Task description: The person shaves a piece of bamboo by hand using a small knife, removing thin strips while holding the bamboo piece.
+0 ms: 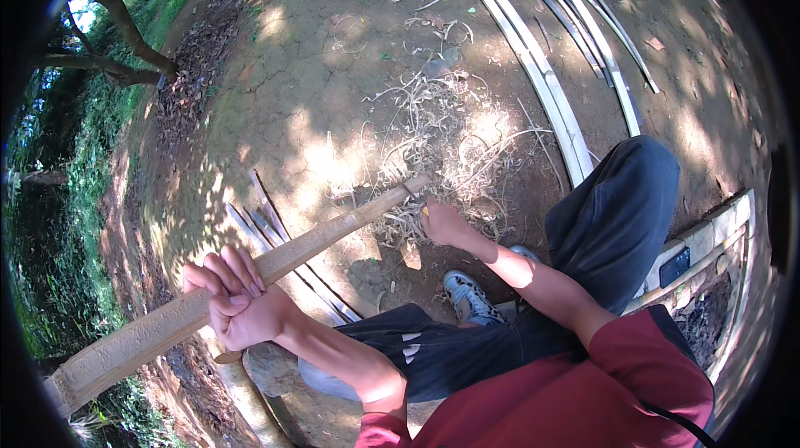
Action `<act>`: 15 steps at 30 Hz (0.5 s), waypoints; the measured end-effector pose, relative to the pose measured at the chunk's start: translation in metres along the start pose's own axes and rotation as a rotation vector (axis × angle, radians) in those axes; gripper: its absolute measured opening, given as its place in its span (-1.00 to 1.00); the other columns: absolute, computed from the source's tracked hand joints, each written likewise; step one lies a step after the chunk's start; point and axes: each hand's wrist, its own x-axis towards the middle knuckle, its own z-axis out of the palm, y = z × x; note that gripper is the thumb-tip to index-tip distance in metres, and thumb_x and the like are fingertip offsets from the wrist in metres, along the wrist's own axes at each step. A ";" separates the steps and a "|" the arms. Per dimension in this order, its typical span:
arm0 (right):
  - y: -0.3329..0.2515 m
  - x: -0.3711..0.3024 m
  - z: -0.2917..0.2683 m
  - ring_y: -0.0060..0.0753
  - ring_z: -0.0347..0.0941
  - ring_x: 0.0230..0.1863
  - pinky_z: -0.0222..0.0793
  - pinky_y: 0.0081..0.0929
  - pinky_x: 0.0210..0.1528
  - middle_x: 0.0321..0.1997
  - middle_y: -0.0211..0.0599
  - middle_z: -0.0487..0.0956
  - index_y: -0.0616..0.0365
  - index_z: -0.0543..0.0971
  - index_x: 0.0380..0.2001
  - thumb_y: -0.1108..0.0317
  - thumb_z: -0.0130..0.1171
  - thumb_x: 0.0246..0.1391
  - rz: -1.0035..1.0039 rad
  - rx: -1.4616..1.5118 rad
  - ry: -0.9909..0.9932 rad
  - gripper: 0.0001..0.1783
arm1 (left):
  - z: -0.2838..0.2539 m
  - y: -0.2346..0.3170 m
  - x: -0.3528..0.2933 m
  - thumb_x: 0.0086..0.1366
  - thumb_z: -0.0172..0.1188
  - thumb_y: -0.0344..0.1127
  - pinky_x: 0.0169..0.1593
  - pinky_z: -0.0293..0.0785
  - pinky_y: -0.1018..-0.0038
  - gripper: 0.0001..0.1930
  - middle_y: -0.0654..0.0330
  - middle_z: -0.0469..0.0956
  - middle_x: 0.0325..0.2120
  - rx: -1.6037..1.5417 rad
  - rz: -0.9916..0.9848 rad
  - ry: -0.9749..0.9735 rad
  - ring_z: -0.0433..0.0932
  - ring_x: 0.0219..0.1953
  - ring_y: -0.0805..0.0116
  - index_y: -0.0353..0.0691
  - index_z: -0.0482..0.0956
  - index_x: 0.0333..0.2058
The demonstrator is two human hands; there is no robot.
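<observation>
A long tan bamboo slat (pixel 312 246) runs slantwise from the lower left to the middle, its far end just above the shavings. My left hand (pixel 246 298) is closed on the slat partway along, with its fingers curled at the upper edge. My right hand (pixel 447 223) is closed on a knife (pixel 425 210) with a bit of yellow at its handle. The small dark blade lies across the slat close to its far end. Most of the knife's handle is hidden in my right hand.
Curly shavings (pixel 450 119) cover the dirt ahead. Long pale strips (pixel 533 65) lie at the far right, and more strips (pixel 271 227) lie under the slat. A dark phone (pixel 674 267) rests on a low pale ledge (pixel 717 227) at right. Trees (pixel 125 27) stand at left.
</observation>
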 end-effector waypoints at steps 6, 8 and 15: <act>-0.043 -0.039 -0.017 0.26 0.46 -0.47 0.33 0.07 -0.39 -0.61 0.21 0.48 0.47 0.28 -0.30 0.32 -0.09 0.09 -0.158 0.071 0.015 -0.68 | -0.013 0.006 -0.002 -0.31 -0.23 -0.52 -0.80 -0.11 0.63 -0.83 0.33 -0.06 -0.82 0.063 0.021 -0.026 -0.12 -0.79 0.52 -0.12 0.02 -0.69; -0.063 -0.054 -0.028 0.27 0.45 -0.49 0.33 0.07 -0.40 -0.62 0.19 0.47 0.47 0.28 -0.32 0.34 -0.09 0.09 -0.179 0.089 -0.020 -0.70 | -0.017 0.008 -0.002 -0.31 -0.23 -0.51 -0.79 -0.11 0.64 -0.84 0.33 -0.06 -0.82 0.070 0.002 -0.062 -0.12 -0.79 0.52 -0.12 0.02 -0.69; -0.060 -0.058 -0.029 0.27 0.44 -0.45 0.28 0.06 -0.40 -0.56 0.21 0.47 0.38 0.29 -0.23 0.29 -0.07 0.13 -0.207 0.284 0.105 -0.69 | -0.005 0.005 -0.001 -0.11 -0.14 -0.48 -0.63 0.15 0.62 -0.90 0.29 0.07 -0.79 0.205 -0.004 -0.098 0.04 -0.75 0.51 -0.26 0.21 -0.51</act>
